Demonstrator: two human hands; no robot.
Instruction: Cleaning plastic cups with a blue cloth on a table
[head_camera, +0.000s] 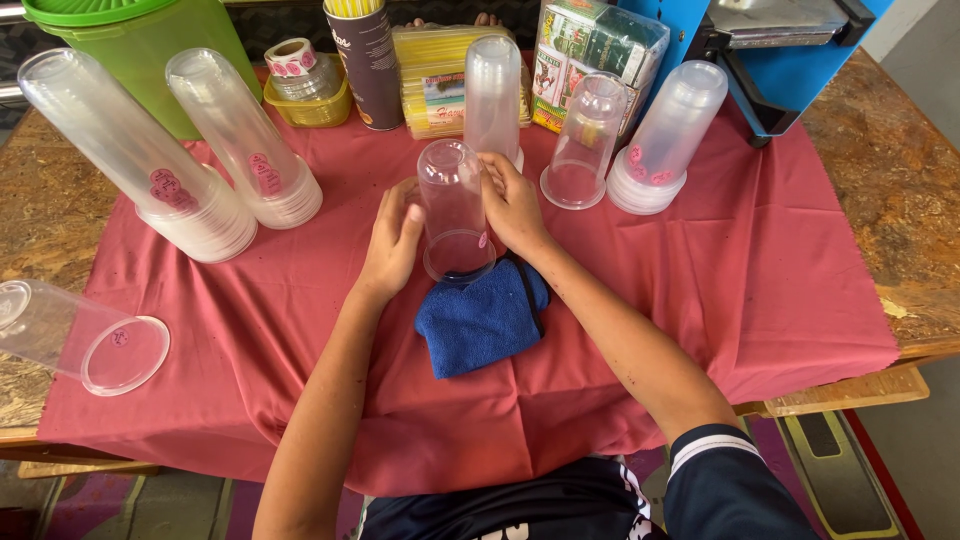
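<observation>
A clear plastic cup is standing upside down near the middle of the red cloth, its rim resting against the top edge of a folded blue towel. The left hand is cupping the cup's left wall with fingers curled loosely around it, and the right hand is pressing against the right wall, fingers partly closed near a small pink sticker low on the cup. Both hands are gripping this 1 cup between them.

Behind it, 3 more inverted cups or short stacks are standing in a row: a frosted stack, a single clear cup and a frosted stack with pink stickers. To the left, 2 tall leaning stacks are resting on the cloth, and 1 cup lying on its side is sitting at the cloth's left edge. A green tub, a sticker roll in a yellow basket, a dark cylinder and packs of straws are lining the back of the tabletop.

The cup looks thin and light, so a hard squeeze is likely to dent it. With its rim partly on the towel, it may be sitting unevenly and could tip if released. A sweeping elbow could topple the leaning stacks.
</observation>
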